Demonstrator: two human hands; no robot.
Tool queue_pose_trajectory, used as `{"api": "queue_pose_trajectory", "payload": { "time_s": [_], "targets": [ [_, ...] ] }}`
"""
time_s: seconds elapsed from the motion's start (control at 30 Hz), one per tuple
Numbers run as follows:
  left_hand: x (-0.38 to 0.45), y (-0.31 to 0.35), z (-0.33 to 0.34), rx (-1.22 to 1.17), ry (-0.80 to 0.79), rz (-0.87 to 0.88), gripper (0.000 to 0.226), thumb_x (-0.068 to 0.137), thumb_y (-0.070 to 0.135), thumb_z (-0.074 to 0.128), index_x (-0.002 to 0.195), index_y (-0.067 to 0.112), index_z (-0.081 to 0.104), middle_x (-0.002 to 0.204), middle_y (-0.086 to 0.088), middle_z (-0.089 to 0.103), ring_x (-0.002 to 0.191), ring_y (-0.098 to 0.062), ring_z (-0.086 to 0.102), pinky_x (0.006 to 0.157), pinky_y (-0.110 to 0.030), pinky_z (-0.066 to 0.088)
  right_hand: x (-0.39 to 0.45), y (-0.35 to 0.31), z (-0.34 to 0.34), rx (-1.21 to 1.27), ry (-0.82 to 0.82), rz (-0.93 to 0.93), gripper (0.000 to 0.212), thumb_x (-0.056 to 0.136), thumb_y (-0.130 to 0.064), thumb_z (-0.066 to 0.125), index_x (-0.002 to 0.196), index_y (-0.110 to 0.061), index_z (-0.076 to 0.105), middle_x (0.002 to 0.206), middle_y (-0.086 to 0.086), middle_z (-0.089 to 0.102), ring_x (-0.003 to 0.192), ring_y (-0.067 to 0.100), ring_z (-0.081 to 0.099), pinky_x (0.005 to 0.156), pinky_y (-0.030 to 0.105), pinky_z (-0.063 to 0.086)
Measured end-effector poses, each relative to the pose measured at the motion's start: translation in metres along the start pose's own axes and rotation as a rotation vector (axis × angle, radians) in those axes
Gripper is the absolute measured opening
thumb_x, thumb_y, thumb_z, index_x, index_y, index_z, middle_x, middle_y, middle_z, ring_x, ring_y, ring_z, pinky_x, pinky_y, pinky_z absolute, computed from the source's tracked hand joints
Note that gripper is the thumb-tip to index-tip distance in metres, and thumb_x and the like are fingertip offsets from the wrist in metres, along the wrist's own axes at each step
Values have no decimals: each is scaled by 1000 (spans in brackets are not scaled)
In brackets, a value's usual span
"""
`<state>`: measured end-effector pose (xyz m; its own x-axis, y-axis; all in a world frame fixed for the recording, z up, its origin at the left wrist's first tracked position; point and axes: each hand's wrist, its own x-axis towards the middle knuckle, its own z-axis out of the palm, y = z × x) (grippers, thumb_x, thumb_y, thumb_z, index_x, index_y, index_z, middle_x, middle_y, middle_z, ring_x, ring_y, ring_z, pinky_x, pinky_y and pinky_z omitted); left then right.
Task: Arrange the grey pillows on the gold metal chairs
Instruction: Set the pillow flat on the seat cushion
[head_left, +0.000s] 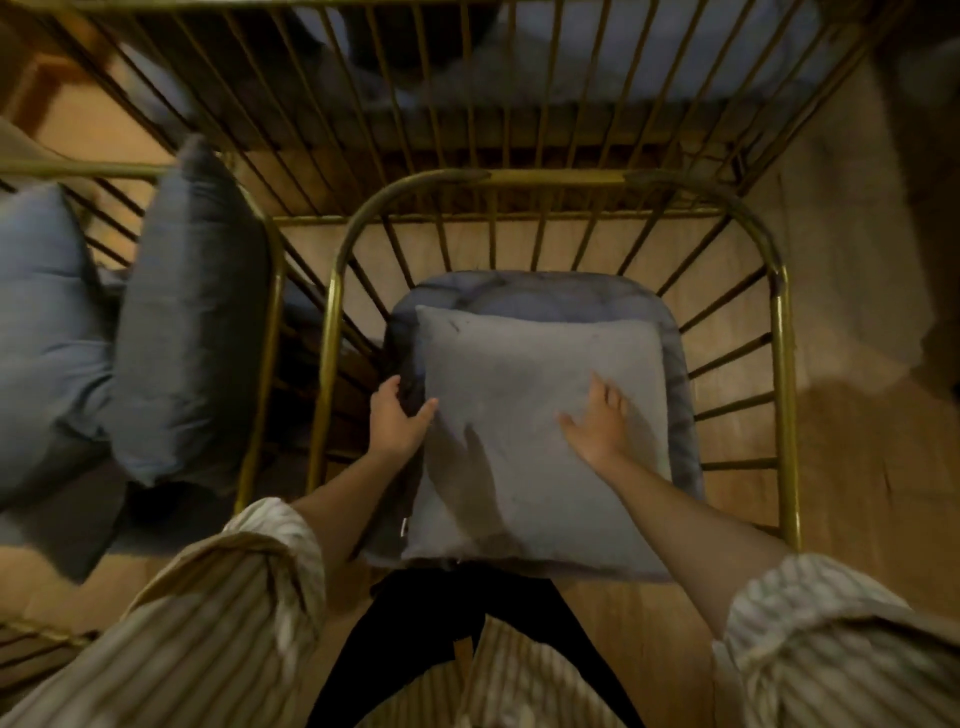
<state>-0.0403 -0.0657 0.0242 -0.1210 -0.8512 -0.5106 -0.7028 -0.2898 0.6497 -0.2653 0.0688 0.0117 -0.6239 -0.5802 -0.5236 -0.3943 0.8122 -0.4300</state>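
Observation:
A light grey pillow (530, 415) lies flat on the darker seat cushion (540, 293) of a gold metal chair (782, 364) right below me. My left hand (397, 415) grips the pillow's left edge, thumb on top and fingers down the side. Flat on the pillow's upper right rests my right hand (597, 421), fingers spread. A darker grey pillow (192, 322) stands upright against the arm of the neighbouring gold chair (270, 332) on the left.
A pale blue-grey pillow (41, 322) lies further left on that neighbouring chair. Another gold wire chair back (467, 104) stands across the top, with a grey cushion behind it. Wooden floor surrounds the chairs. My striped sleeves and dark legs fill the bottom.

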Motion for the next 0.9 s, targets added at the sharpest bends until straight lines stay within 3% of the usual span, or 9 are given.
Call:
{"api": "queue_pose_trajectory", "payload": {
  "time_s": [0.1,0.2,0.33,0.43,0.53,0.73,0.9],
  "targets": [
    [-5,24,-49,-127,151,109,62,90,25,69,144,22,40,143,2,49,128,-14,51,105,-35,44,5,-68,-10,18,24,-200,81,88,-35,64,153,-10,22,158,19,26,145,35,23,118,43,22],
    [-8,33,-116,-146,299,247,58,89,25,70,141,22,44,131,13,48,120,-5,48,101,-25,42,-2,-138,-11,2,3,-345,77,90,-35,62,153,-12,23,158,14,29,144,33,26,115,45,28],
    [-12,9,-214,-160,418,328,57,90,34,68,140,18,46,137,-1,52,125,-15,51,107,-36,44,-28,-219,4,21,-126,-516,75,92,-36,62,153,-16,23,157,14,30,144,33,26,114,46,31],
    [-12,-26,-277,-162,575,284,54,91,27,67,138,10,47,136,-11,53,122,-19,51,105,-31,39,-54,-277,29,-11,-173,-589,74,91,-36,63,152,-19,24,156,12,31,144,33,28,114,46,32],
    [-10,-73,-337,-200,679,177,53,92,25,67,140,13,46,138,-11,50,127,-24,49,102,-30,37,-87,-333,62,-29,-139,-696,71,91,-34,63,150,-15,29,154,13,37,143,34,30,116,44,30],
    [11,-174,-447,-81,693,12,57,91,28,68,139,5,46,141,-19,49,130,-34,47,109,-46,39,-135,-432,138,15,-131,-810,44,92,-32,62,129,-9,57,132,12,57,124,28,51,101,33,38],
    [48,-240,-520,-17,620,-143,62,87,29,71,138,2,49,139,-24,51,128,-40,50,106,-52,43,-147,-502,203,-6,-218,-789,37,91,-25,63,122,-3,61,127,18,59,120,32,53,94,33,39]
  ]
}}
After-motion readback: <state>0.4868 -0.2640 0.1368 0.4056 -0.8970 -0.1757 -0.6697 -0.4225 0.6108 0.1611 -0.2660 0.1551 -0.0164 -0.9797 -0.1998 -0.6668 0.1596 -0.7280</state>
